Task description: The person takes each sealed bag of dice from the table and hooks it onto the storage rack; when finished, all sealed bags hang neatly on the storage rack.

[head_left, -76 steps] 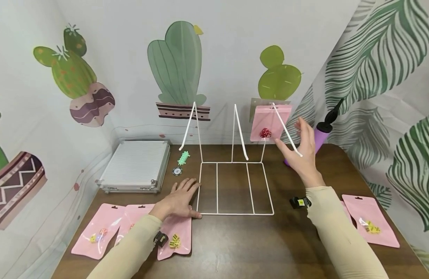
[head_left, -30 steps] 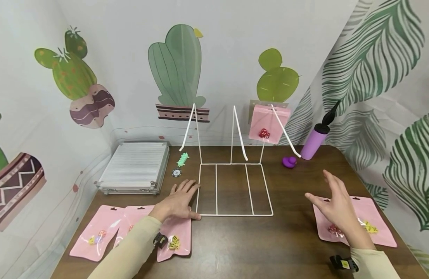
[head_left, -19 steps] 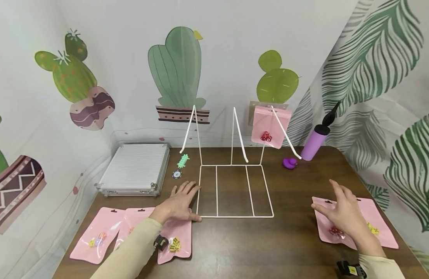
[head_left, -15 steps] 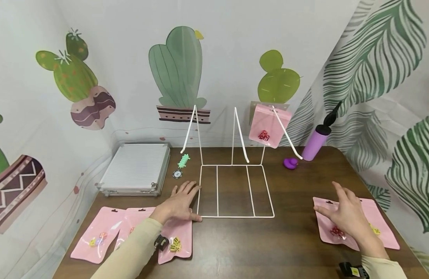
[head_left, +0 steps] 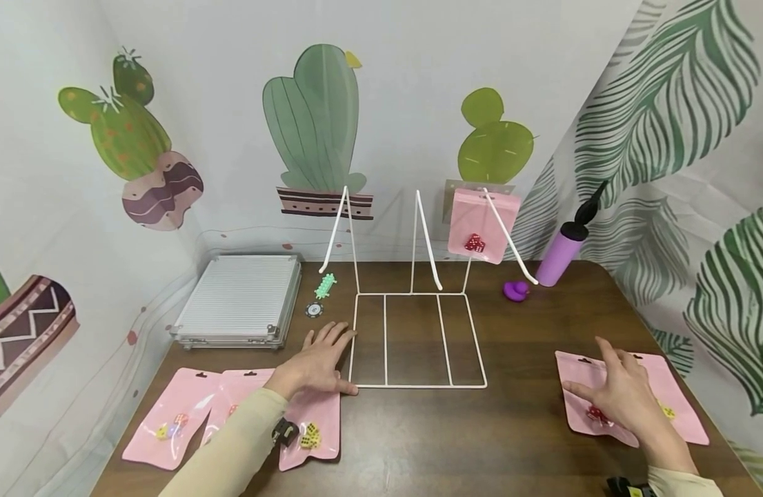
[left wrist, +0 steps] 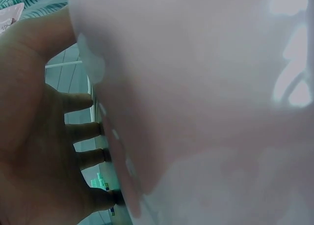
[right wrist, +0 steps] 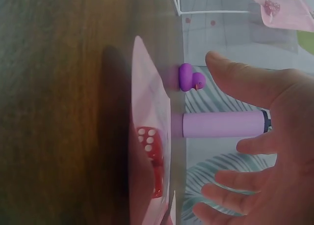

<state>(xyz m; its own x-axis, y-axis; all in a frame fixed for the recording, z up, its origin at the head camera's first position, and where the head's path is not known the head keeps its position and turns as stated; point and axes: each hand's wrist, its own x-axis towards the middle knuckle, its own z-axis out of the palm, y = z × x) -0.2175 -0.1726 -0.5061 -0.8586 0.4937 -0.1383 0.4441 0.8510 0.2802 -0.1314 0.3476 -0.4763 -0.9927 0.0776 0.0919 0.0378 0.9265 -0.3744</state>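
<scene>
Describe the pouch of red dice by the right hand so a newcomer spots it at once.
On the brown table, look right of the white wire rack, to the right hand. Below it, choose the pink pouch nearer the rack: it holds red dice, while the neighbouring pouch holds yellow dice.

From here I see pink pouches (head_left: 477, 219), white-pipped red dice (head_left: 474, 243), black-pipped yellow dice (head_left: 310, 436), a white wire rack (head_left: 385, 338), a purple duck (head_left: 515, 291), a brown wood-grain counter (head_left: 431, 442) and a green cactus-print backdrop (head_left: 322, 124).
</scene>
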